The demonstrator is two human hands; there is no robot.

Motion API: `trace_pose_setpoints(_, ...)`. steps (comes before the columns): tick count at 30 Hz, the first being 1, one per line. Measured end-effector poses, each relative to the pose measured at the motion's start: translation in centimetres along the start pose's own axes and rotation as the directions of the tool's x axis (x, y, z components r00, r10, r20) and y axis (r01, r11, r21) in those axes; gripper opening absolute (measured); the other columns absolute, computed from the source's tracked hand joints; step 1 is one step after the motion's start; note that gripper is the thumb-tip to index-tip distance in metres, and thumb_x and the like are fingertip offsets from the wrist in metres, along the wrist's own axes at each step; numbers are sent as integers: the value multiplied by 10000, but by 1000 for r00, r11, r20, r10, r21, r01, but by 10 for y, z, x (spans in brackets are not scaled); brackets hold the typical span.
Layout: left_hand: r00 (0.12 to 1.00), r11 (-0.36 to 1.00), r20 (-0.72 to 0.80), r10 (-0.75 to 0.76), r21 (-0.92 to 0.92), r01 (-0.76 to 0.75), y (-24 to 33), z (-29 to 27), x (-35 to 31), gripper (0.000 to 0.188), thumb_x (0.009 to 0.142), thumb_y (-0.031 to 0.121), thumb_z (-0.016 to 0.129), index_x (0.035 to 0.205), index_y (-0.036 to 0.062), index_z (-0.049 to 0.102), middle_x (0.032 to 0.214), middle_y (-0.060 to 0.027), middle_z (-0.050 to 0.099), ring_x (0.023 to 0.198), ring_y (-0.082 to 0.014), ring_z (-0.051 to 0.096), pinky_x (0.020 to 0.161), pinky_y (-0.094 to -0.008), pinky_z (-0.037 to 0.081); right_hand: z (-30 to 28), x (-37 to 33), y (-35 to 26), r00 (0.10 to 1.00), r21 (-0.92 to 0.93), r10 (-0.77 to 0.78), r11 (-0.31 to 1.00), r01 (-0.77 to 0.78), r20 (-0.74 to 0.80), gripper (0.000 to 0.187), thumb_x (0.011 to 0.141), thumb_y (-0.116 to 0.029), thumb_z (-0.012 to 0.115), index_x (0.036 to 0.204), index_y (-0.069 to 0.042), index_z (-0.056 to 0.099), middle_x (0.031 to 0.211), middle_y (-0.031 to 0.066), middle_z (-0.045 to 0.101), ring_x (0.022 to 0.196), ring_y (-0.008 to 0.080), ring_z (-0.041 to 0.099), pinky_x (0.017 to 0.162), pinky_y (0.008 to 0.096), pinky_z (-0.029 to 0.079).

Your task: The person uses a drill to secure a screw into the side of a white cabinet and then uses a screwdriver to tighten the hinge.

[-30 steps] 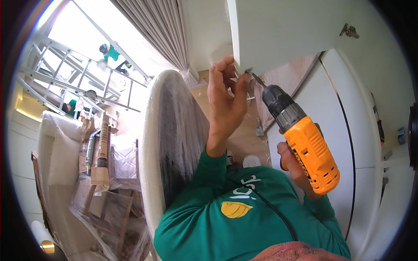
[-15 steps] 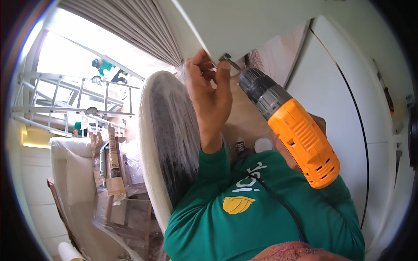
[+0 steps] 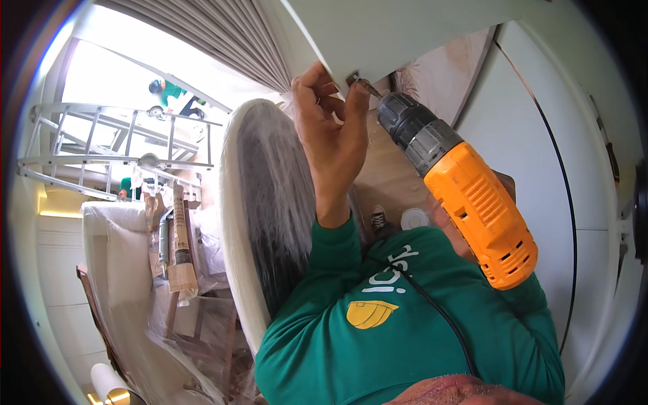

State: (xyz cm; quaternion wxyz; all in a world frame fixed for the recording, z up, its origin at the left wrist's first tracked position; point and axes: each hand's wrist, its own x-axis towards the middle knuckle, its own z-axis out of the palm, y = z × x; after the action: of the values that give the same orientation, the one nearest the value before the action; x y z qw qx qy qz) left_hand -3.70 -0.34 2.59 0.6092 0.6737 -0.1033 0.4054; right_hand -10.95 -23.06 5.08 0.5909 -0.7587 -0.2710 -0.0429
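Orange drill point(image 3: 480, 216) at three o'clock, nose toward eleven, sits gripped in the right hand point(image 3: 451, 228), mostly hidden; left hand point(image 3: 335, 145) raised toward twelve, fingers half-curled at the white panel's point(image 3: 405, 34) edge, grip unclear from here.

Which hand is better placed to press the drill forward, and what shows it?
The right hand, probably: it appears to grip the orange drill, with the bit aimed at the metal fitting. The left hand is at the edge of the white panel, thumb near the bit.
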Motion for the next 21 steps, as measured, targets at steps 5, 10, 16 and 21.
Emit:
trace_pose_setpoints(5,1000,1000,4,-1,-1,1,-3,-3,1,383,979,68,740,1301,-14,550,1104,-40,614,896,-62,556,714,-212,462,13,-10,7,952,-479,-296,849,224,-80,239,832,1,721,1067,-43,723,898,54,749,822,223,720,790,346,561)
trace_pose_setpoints(10,999,999,-11,-44,-24,44,5,1,0,396,994,21,707,1332,-54,515,1145,-90,652,994,-111,642,906,-263,557,0,-18,9,973,-497,-229,842,209,22,257,827,-9,742,1078,-59,733,940,40,754,874,246,704,867,391,529)
trace_pose_setpoints(16,996,997,-80,-36,61,41,14,14,-9,386,995,22,701,1330,-50,522,1154,-102,628,1031,-130,624,896,-258,564,0,-14,-12,989,-373,-147,919,131,-14,257,808,22,748,1054,-51,726,942,46,751,859,248,691,807,396,539)
trace_pose_setpoints(21,995,999,-96,-35,-15,34,9,16,-10,389,1003,49,684,1345,-30,518,1182,-87,547,1062,-141,544,803,-254,573,5,-9,-11,961,-415,-271,882,224,-57,243,806,27,745,1038,-39,715,898,67,733,815,263,693,763,380,554)
